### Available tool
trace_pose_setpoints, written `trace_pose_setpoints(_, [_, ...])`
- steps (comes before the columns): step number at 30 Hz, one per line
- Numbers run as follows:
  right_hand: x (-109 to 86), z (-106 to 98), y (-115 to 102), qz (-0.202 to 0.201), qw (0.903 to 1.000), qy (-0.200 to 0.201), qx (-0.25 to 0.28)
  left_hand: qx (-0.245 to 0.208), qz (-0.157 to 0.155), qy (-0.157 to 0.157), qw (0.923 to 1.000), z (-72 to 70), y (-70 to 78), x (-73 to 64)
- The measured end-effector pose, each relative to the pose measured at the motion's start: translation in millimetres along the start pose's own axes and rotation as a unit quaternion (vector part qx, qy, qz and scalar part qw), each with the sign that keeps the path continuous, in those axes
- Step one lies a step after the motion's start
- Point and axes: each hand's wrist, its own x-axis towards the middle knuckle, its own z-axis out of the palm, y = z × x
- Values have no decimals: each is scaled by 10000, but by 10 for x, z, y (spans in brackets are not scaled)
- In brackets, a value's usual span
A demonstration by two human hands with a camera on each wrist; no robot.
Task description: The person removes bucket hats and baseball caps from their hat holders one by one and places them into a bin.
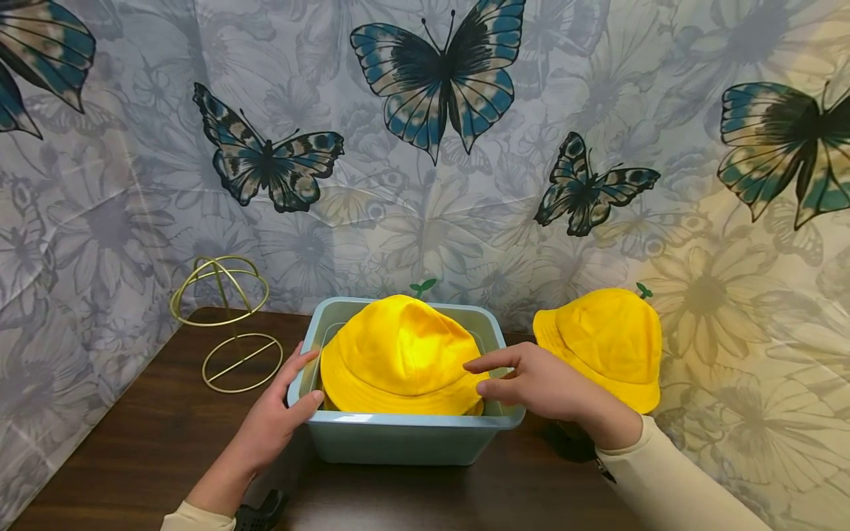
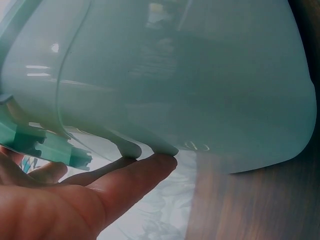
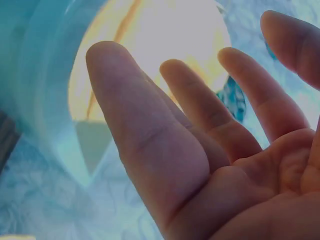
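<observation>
A pale blue-green plastic basin [image 1: 398,442] stands on the table with a yellow bucket hat [image 1: 405,361] inside, its crown rising above the rim. A green sprout [image 1: 422,287] shows behind that crown. My left hand [image 1: 275,413] grips the basin's front left corner, thumb over the rim; in the left wrist view its fingertips [image 2: 165,159] touch the outer wall. Over the basin's right side is my right hand [image 1: 531,380], fingers loosely spread beside the hat brim. Whether it touches the brim I cannot tell; the right wrist view shows nothing between its fingers [image 3: 135,115].
At the left on the dark wooden table [image 1: 159,442] is a gold wire stand [image 1: 222,324]. Another yellow bucket hat [image 1: 607,343] with a sprout is raised at the right, partly behind my right arm. A butterfly-patterned cloth [image 1: 432,221] hangs behind the table.
</observation>
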Motion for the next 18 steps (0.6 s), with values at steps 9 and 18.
trace_pose_setpoints(9, [-346,-408,289,63,9915,682,1106,-30,51,-22,10000,-1,2,-2])
trace_pose_setpoints(18, [-691,-947,732,53,9800,1490,1317,-37,55,-34,10000,-1,-2,-11])
